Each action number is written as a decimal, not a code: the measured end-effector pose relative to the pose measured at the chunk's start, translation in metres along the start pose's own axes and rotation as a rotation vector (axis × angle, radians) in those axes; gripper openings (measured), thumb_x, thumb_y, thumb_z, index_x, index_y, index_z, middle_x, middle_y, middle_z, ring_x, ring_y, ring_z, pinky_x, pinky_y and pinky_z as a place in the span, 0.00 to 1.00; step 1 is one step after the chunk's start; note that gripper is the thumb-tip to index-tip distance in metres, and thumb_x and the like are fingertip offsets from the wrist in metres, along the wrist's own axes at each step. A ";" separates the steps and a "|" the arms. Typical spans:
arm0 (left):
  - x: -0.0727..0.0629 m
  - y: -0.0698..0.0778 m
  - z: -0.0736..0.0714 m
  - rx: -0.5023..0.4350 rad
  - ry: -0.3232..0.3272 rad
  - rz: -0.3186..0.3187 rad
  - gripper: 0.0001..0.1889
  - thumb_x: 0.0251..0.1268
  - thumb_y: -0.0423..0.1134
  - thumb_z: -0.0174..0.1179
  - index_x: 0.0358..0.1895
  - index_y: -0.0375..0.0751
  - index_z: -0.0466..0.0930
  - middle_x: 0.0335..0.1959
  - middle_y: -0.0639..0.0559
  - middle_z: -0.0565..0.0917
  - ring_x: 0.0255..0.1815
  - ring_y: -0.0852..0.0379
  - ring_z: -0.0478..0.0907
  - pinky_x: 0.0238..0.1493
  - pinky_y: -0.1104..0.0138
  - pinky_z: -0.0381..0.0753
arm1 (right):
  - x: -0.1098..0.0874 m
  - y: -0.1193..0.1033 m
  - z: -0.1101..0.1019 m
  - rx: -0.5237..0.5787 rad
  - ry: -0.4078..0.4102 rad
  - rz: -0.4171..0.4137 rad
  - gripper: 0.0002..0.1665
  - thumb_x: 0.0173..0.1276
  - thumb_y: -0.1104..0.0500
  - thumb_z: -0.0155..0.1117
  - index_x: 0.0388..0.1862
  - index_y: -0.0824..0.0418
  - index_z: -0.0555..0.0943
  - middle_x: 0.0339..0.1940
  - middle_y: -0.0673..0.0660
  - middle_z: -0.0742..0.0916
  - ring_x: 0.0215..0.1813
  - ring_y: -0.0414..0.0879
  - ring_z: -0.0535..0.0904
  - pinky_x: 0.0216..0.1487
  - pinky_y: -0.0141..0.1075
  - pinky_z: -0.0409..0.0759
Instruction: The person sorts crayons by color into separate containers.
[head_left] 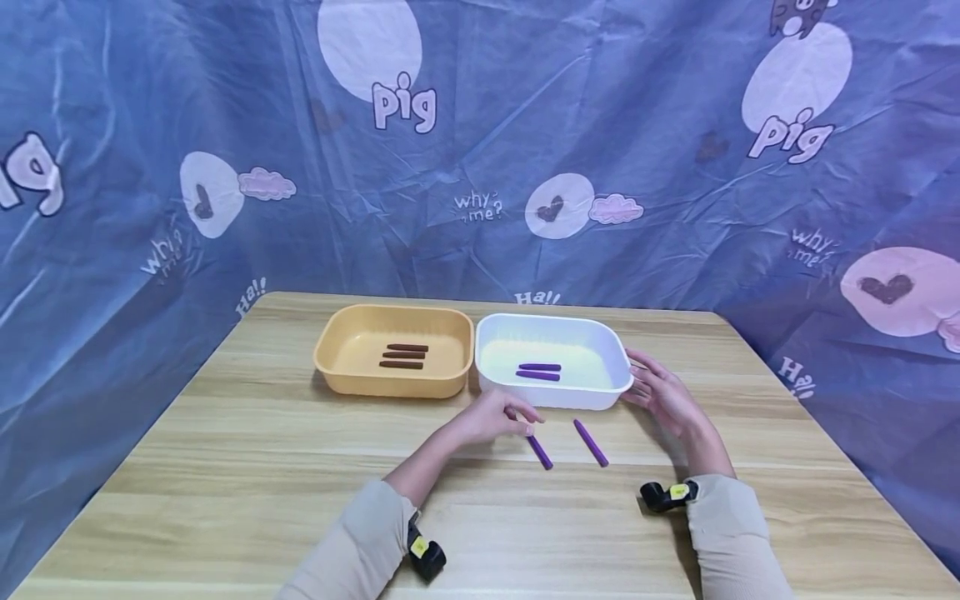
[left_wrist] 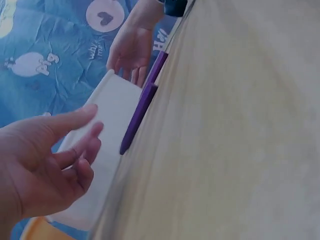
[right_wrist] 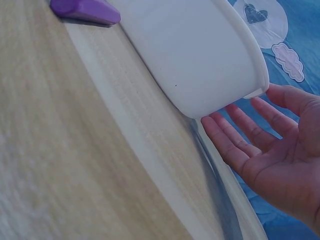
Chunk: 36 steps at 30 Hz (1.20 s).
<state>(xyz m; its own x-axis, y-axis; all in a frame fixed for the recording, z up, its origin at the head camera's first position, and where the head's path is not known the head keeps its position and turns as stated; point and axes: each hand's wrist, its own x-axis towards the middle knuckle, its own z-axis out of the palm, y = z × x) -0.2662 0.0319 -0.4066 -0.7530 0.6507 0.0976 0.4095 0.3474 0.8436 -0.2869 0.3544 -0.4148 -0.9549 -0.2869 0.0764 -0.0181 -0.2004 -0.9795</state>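
Two purple crayons lie on the table in front of the white plastic bin [head_left: 555,397]. My left hand [head_left: 491,417] hovers over the upper end of the nearer-left crayon [head_left: 540,452]; in the left wrist view its fingers are loosely bent with nothing between them. The other crayon [head_left: 591,442] lies slanted a little to the right. At the bin's right end is my right hand [head_left: 666,396]. Its fingertips [right_wrist: 212,127] touch the bin's end wall, fairly straight, with the palm turned up and one digit at the rim. Two more purple crayons [head_left: 538,372] lie inside the white bin.
A yellow-orange bin [head_left: 337,380] stands left against the white one and holds three brown crayons [head_left: 402,356]. Both bins sit toward the back of the wooden table [head_left: 225,467]. A blue printed curtain [head_left: 480,150] hangs behind and beside the table.
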 end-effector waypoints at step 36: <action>-0.001 -0.021 0.008 0.220 -0.085 0.037 0.08 0.52 0.32 0.66 0.36 0.45 0.87 0.23 0.63 0.77 0.28 0.68 0.70 0.32 0.74 0.68 | 0.000 0.001 0.000 -0.009 -0.009 -0.009 0.27 0.75 0.65 0.37 0.70 0.67 0.50 0.50 0.52 0.80 0.53 0.44 0.76 0.50 0.37 0.75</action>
<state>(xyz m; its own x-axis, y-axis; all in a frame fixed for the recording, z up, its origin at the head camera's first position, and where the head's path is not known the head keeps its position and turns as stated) -0.2698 0.0288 -0.4286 -0.6929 0.7172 0.0737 0.5457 0.4549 0.7037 -0.2868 0.3547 -0.4155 -0.9519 -0.2939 0.0865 -0.0291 -0.1943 -0.9805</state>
